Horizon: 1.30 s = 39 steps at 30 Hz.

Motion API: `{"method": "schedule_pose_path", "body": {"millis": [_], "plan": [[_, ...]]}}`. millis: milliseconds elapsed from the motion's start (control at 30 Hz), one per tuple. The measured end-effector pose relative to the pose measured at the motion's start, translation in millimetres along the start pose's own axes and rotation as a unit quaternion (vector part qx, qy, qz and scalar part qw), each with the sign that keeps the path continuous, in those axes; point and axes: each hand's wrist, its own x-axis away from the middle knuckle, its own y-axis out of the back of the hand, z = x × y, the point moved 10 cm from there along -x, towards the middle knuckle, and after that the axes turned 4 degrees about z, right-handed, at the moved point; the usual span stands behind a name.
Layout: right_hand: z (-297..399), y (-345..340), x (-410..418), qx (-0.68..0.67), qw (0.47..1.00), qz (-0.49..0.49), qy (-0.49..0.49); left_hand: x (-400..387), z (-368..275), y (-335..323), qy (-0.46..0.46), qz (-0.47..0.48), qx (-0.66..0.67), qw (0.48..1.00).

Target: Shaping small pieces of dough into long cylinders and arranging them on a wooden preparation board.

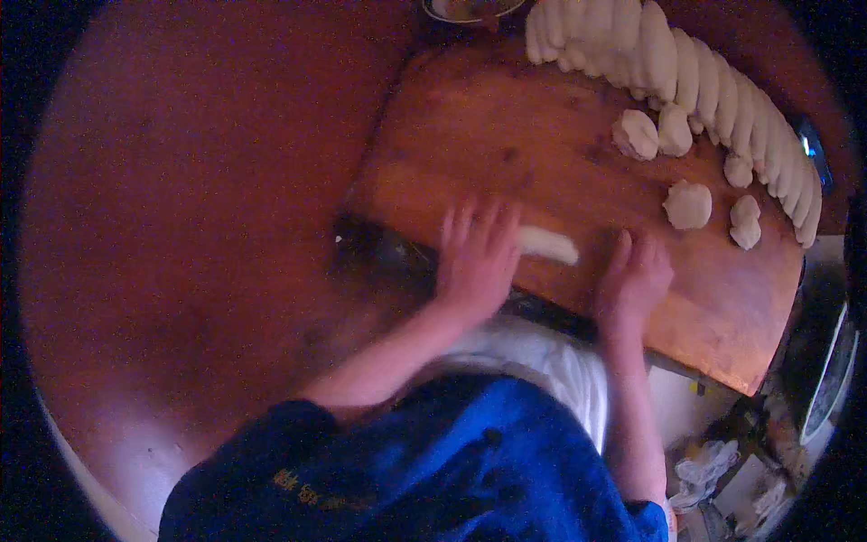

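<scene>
A short pale dough roll (548,245) lies on the wooden board (474,142) in front of me. My left hand (479,261) is spread flat at the roll's left end and hides part of it. Right of the roll, and apart from it, my right hand (635,278) rests on or just above the board, its fingers bent and blurred. Whether anything is under those fingers is hidden. Beyond my right hand sit a round dough lump (688,204), a paired dough lump (745,222) and two larger dough lumps (635,135) side by side.
Long dough rolls (728,101) lie close together in a curved row along the board's far and right edge. A bowl (471,9) stands at the top. A lit device (813,149) is beyond the row. Crumpled bags (704,471) lie at lower right, below the board's corner.
</scene>
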Motion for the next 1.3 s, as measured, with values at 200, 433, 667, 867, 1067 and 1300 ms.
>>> {"method": "schedule_pose_path", "body": {"millis": [200,433,667,867,1067,1300], "plan": [[9,-13,-7,0.016,1.0,0.007,-0.006,-158,114,-13,0.142,-0.085,-0.105,0.981],[-5,-3,4,0.006,1.0,-0.011,-0.011,-93,19,-29,-0.003,0.068,-0.024,0.997],[7,0,-5,0.024,0.998,0.059,-0.028,-27,-24,13,0.039,0.021,-0.039,0.998],[2,-3,-20,0.02,0.998,0.034,-0.042,-165,32,-44,0.17,0.32,0.117,0.925],[25,5,-8,0.007,1.0,-0.004,-0.002,-5,-52,5,-0.046,0.02,0.005,0.999],[31,4,-22,0.019,0.999,0.012,-0.036,-157,-6,10,0.09,0.111,0.009,0.99]]}}
